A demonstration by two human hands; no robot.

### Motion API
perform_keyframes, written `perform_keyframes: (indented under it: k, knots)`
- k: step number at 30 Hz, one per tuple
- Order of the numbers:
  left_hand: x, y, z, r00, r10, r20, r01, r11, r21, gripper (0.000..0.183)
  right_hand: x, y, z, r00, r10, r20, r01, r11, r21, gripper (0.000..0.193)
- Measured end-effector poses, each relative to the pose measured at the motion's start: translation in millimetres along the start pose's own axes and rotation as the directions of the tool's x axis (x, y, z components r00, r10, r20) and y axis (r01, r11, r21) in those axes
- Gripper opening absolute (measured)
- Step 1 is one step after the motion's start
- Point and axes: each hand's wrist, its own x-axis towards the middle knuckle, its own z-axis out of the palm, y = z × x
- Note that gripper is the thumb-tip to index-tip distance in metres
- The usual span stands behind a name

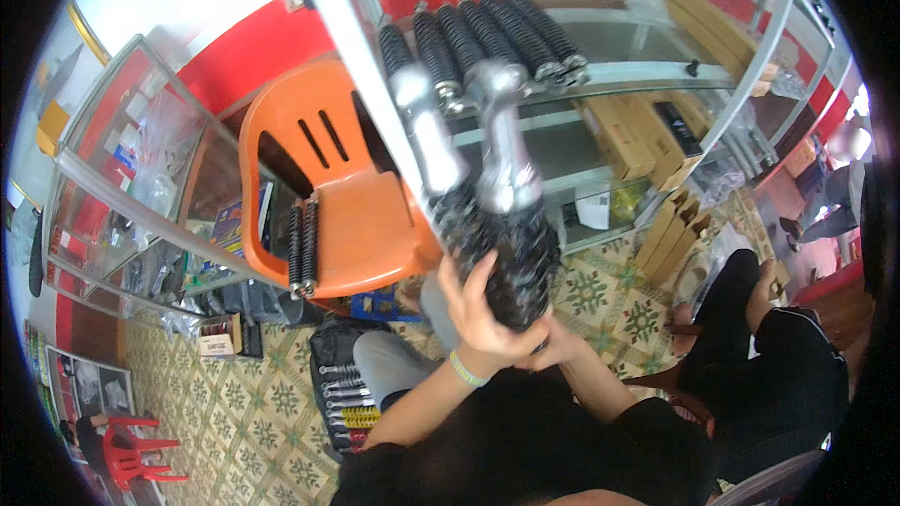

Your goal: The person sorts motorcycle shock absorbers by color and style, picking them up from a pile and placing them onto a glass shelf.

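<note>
**Heavy pair held high, slip likely**

Patterned tile floor (253,412) below, glass display case (600,103) ahead. Left hand (478,314) and right hand (553,342) wrapped around two black shock absorbers (497,225), raised near the orange chair (347,206). Could slide out, strike glass.

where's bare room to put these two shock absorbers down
Free: the orange chair seat right of the pair of shocks on its front edge, and tiled floor left of the tool roll. Crowded: the glass shelf with its row of shocks.

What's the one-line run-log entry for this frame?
left hand: grips pair of black shock absorbers | right hand: under their lower end | chrome ends up | behind: orange chair, glass shelf with more shocks
</note>
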Motion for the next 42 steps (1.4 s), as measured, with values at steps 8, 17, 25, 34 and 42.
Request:
perform_keyframes:
  k: [8,17,25,34,42]
  knots:
    - [132,67,113,0.961,0.025,0.277,-0.071,0.985,0.159,0.074,8,-102,-58,0.775,0.011,-0.632,0.301,0.873,0.385,0.057]
    - [196,64,200,0.869,-0.213,0.446,0.086,0.953,0.289,0.071,31,-184,-115,0.804,-0.023,-0.594,0.346,0.831,0.436,0.042]
    - [226,48,230,0.732,-0.384,0.562,0.164,0.901,0.401,0.081,53,-200,-150,0.915,0.016,-0.402,0.235,0.790,0.566,0.047]
    - [225,39,240,0.663,-0.453,0.596,0.215,0.878,0.428,0.087,54,-199,-148,0.918,0.044,-0.395,0.190,0.823,0.535,0.045]
    - [254,35,239,0.520,-0.539,0.663,0.233,0.836,0.497,0.090,65,-218,-154,0.964,0.049,-0.260,0.119,0.796,0.594,0.063]
